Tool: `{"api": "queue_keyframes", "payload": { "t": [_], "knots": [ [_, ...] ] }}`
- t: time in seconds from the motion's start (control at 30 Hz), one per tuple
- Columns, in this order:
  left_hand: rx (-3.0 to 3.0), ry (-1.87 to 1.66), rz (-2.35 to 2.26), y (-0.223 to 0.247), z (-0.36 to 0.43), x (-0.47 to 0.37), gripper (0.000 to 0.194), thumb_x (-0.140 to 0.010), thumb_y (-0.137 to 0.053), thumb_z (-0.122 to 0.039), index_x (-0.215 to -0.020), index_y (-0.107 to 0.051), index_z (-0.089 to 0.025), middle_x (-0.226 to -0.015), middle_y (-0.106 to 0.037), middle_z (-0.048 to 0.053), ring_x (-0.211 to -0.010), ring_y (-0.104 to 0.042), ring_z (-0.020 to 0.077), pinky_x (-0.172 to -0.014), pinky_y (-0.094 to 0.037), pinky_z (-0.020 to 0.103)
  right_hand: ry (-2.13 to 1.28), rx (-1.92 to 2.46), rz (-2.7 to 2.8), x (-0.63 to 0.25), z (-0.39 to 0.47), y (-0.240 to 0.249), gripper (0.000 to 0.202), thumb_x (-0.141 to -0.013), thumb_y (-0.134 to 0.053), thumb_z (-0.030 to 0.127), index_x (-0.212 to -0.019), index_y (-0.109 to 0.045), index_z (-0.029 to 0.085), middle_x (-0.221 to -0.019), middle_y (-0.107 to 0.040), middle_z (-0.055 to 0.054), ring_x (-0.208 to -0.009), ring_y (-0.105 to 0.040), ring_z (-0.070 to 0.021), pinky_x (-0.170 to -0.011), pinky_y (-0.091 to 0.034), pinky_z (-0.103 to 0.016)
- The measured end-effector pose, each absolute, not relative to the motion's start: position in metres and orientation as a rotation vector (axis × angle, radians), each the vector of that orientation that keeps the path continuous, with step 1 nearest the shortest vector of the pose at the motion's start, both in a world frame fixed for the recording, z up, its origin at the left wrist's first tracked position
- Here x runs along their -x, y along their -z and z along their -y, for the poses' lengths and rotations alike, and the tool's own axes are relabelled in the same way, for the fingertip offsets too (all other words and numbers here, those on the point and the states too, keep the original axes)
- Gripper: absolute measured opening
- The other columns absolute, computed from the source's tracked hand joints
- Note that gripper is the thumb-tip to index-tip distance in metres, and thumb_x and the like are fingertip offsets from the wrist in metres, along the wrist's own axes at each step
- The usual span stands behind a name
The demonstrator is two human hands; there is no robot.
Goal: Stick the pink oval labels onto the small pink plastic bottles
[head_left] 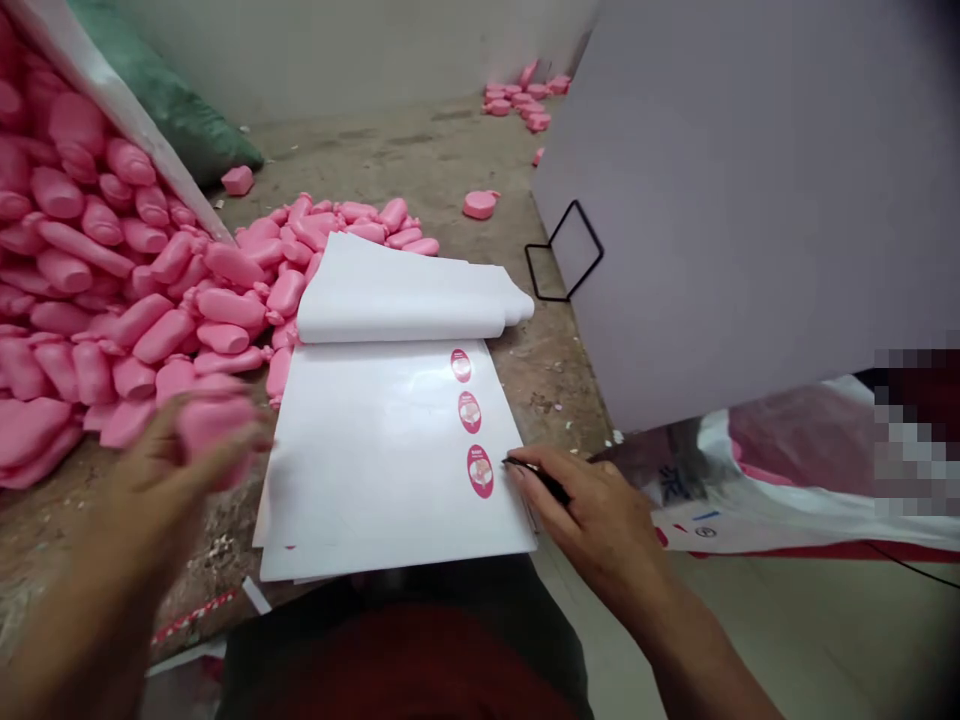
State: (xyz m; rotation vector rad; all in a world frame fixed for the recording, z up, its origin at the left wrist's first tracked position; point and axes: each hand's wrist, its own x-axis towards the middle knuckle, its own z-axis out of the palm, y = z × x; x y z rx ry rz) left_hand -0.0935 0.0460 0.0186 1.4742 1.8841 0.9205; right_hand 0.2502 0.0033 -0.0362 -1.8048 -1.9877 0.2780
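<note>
A pink plastic bottle (217, 425) is in my left hand (169, 455), which is blurred by motion, left of the sticker sheets. The fingers of my right hand (592, 505) are closed on a thin black tool (551, 482), perhaps tweezers; its tip lies at the sheet's right edge. Near that tip is an oval pink sticker (480, 472), the lowest of three in a column. White sticker sheets (375, 460) lie stacked in front of me, their upper part folded back into a roll (405, 300).
Many pink bottles (225, 310) are heaped at the left, some spilling from a white sack (142, 110). A grey panel (735, 200) with a black wire stand (566, 255) rises at the right. A round pink piece (480, 205) sits farther back, near a green sack (165, 100).
</note>
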Motion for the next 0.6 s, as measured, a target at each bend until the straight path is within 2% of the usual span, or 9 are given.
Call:
{"api": "queue_keyframes", "payload": {
  "t": [0.07, 0.13, 0.23, 0.37, 0.6],
  "knots": [
    [-1.586, -0.778, -1.536, -0.013, -0.053, 0.036, 0.034, -0.081, -0.071, -0.042, -0.108, -0.064, -0.023, -0.107, -0.074, 0.002, -0.089, -0.068, 0.0192, -0.077, -0.055, 0.031, -0.290, 1.790, 1.975, -0.251, -0.004, 0.033, 0.025, -0.097, -0.049, 0.032, -0.100, -0.073, 0.024, -0.094, -0.080, -0.004, -0.075, -0.072, -0.0223, -0.065, -0.045, -0.034],
    [-1.812, -0.608, -1.247, -0.009, -0.053, -0.007, 0.025, -0.088, -0.062, -0.033, -0.110, -0.066, -0.024, -0.110, -0.074, 0.002, -0.097, -0.067, 0.0197, -0.084, -0.054, 0.032, -0.326, 1.760, 1.959, -0.251, -0.007, 0.032, 0.023, -0.096, -0.051, 0.031, -0.101, -0.072, 0.023, -0.096, -0.080, -0.004, -0.076, -0.072, -0.0217, -0.066, -0.046, -0.034],
    [-2.128, -0.431, -1.006, 0.005, -0.046, -0.038, 0.033, -0.090, -0.052, -0.021, -0.121, -0.064, -0.023, -0.123, -0.071, 0.006, -0.103, -0.065, 0.0221, -0.091, -0.052, 0.037, -0.323, 1.712, 1.991, -0.248, -0.014, 0.033, 0.022, -0.096, -0.050, 0.028, -0.102, -0.071, 0.021, -0.092, -0.079, -0.004, -0.073, -0.071, -0.0209, -0.066, -0.044, -0.034],
    [-2.402, -0.392, -0.939, 0.023, -0.043, -0.040, 0.035, -0.091, -0.053, -0.023, -0.125, -0.063, -0.017, -0.139, -0.061, 0.014, -0.107, -0.062, 0.0265, -0.090, -0.052, 0.044, -0.220, 1.717, 2.061, -0.243, -0.018, 0.037, 0.019, -0.097, -0.049, 0.027, -0.092, -0.067, 0.021, -0.074, -0.075, -0.001, -0.058, -0.062, -0.0179, -0.061, -0.035, -0.033],
    [-2.455, -0.238, -0.919, 0.013, -0.048, -0.044, 0.037, -0.091, -0.057, -0.024, -0.127, -0.062, -0.015, -0.141, -0.060, 0.016, -0.111, -0.061, 0.0273, -0.088, -0.052, 0.043, -0.131, 1.689, 2.088, -0.239, -0.017, 0.033, 0.021, -0.098, -0.046, 0.025, -0.083, -0.061, 0.022, -0.069, -0.074, 0.001, -0.054, -0.056, -0.0155, -0.062, -0.030, -0.032]
  ]
}}
